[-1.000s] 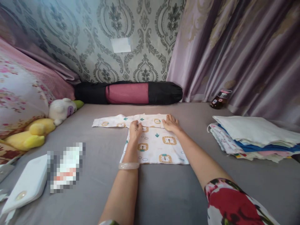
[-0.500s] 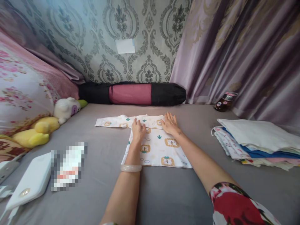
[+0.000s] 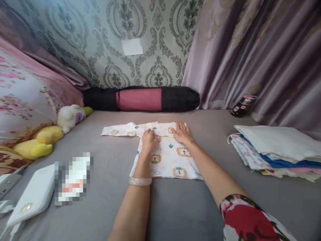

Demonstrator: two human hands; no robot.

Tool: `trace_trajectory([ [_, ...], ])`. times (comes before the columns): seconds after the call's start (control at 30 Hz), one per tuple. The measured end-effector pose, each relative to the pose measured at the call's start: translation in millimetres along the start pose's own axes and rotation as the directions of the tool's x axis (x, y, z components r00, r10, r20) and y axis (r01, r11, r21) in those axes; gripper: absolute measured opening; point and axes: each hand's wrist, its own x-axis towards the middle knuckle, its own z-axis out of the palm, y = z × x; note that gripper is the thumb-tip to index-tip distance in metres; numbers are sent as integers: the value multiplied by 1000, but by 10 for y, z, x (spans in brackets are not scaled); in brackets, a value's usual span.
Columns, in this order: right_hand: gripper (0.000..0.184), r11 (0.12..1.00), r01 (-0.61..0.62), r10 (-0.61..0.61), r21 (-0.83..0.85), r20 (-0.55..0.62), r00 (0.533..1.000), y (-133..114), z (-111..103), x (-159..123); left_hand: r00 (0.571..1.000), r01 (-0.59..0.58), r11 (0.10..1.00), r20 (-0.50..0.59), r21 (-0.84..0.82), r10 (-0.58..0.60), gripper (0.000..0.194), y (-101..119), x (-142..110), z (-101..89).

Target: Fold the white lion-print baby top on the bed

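Observation:
A small white long-sleeved shirt [image 3: 167, 164] with lion and green leaf prints lies flat on the grey bed sheet [image 3: 100, 187]. One sleeve [image 3: 117, 130] stretches out to the left; the other lies folded across the top of the shirt. My left hand [image 3: 149, 140] rests on the folded sleeve near the shirt's left side, fingers bent and their tips partly hidden. On the shirt's upper right edge, my right hand [image 3: 183, 133] lies flat with its fingers stretched out.
To the right is a stack of folded clothes [image 3: 278, 144], with a dark bottle [image 3: 242, 106] behind it. A black and pink roll bag [image 3: 140, 99] lines the wall. Plush toys [image 3: 45, 140], a white power bank [image 3: 33, 194] and a blurred-out item [image 3: 74, 179] are at left.
My left hand's fingers have drawn in a little and the hand has shifted slightly. My right hand stays flat on the folded sleeve. The shirt looks almost the same.

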Motion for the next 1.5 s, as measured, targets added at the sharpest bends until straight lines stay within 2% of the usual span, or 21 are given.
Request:
trace_trajectory([
  [0.13,71,1000,-19,20,-6,34,999,-69,-55,-8,1000,12,1000,-3,-20,-12,19,31,0,-17],
  [0.27,64,996,86,-87,-12,-16,996,-269,-52,-33,1000,26,999,-3,-27,-26,19,33,9,-9],
  [0.33,63,994,114,-114,1,-3,993,-373,-24,-29,1000,28,999,-1,-27,-28,20,17,14,0],
  [0.47,64,996,86,-86,17,39,995,-476,27,-2,1000,4,1000,22,-25,-4,20,-17,11,11],
  [0.83,64,998,68,-69,14,41,997,-483,54,21,999,19,999,32,-40,-18,24,20,31,-50],
  [0.97,62,997,78,-79,26,10,997,-618,51,-22,1000,26,999,17,-42,-25,27,14,46,-47],
  [1.07,61,992,117,-119,41,35,992,-789,35,-44,999,33,998,7,-57,-33,30,19,45,-51],
  [1.23,59,977,194,-200,83,63,978,-1008,25,0,992,128,978,42,-168,-122,32,36,53,-96],
  [1.33,57,975,204,-210,86,64,976,-1037,62,32,978,209,939,40,-272,-206,41,23,68,-105],
  [1.5,56,976,201,-205,82,48,978,-1021,124,57,969,246,915,71,-321,-235,49,6,79,-104],
])
